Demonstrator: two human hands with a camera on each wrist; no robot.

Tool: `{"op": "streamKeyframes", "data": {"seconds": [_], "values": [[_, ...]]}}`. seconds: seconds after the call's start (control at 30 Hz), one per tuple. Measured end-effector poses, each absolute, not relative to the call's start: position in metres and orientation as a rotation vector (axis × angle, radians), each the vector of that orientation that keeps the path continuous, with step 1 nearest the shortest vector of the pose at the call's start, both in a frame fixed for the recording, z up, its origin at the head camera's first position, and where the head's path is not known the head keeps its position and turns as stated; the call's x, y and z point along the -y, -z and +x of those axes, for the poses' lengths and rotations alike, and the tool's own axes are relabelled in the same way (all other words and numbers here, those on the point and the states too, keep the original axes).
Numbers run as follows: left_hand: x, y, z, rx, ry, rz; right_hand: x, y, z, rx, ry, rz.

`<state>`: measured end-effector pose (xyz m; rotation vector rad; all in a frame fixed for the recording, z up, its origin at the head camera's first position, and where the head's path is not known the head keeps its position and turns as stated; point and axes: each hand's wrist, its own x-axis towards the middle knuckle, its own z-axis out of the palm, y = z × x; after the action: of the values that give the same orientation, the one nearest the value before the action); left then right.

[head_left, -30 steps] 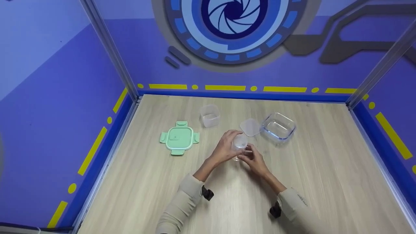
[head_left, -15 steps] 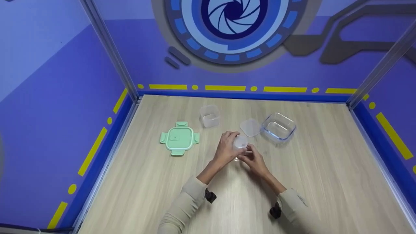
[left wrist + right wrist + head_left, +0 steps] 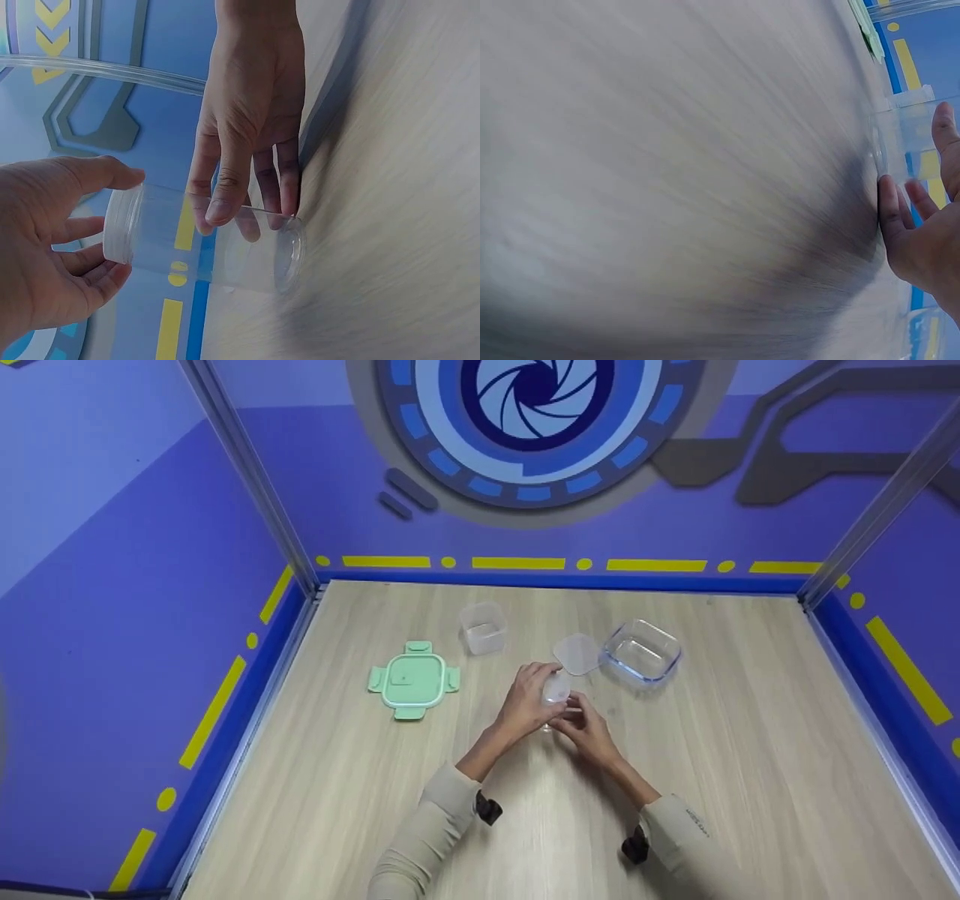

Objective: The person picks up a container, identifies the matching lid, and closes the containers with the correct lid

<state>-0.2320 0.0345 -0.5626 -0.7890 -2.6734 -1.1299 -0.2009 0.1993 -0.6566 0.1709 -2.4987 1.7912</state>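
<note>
Between both hands a clear cylindrical jar (image 3: 172,240) stands upright on the table. My left hand (image 3: 523,703) grips its round translucent lid (image 3: 122,225) from above, thumb and fingers spread around the rim. Lower down, my right hand (image 3: 595,737) holds the jar's body close to the base, its thumb on one side and fingers on the other. In the right wrist view the right hand (image 3: 926,232) shows at the edge beside the jar (image 3: 907,139). From the head view most of the jar's body is hidden by the fingers.
A green clip lid (image 3: 414,680) lies to the left. Behind the hands are a frosted square container (image 3: 484,628) and a frosted flat lid (image 3: 577,653). A square glass container (image 3: 643,651) stands at the right. Blue-purple panels (image 3: 420,532) border the table (image 3: 750,750).
My left hand and forearm have shifted slightly to the right while staying on the lid. The right hand keeps its place on the jar.
</note>
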Motion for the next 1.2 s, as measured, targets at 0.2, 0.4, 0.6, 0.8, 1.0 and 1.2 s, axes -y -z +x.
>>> {"op": "streamKeyframes", "data": {"seconds": [0.2,0.4,0.6,0.8,1.0,1.2], "values": [[-0.036,0.560,-0.230,2.700,1.156,-0.829,-0.199,0.655,-0.199,2.497,-1.816,0.156],[-0.038,0.557,-0.222,2.672,1.083,-0.695,-0.199,0.655,-0.199,2.463,-1.839,0.188],[-0.039,0.556,-0.216,2.703,0.958,-0.588,-0.198,0.655,-0.199,2.506,-1.793,0.163],[-0.039,0.559,-0.218,2.685,0.999,-0.618,-0.197,0.654,-0.200,2.499,-1.770,0.168],[-0.037,0.563,-0.221,2.649,1.039,-0.678,-0.192,0.656,-0.199,2.469,-1.760,0.131],[-0.032,0.562,-0.226,2.676,1.067,-0.736,-0.195,0.655,-0.198,2.491,-1.803,0.144]]}}
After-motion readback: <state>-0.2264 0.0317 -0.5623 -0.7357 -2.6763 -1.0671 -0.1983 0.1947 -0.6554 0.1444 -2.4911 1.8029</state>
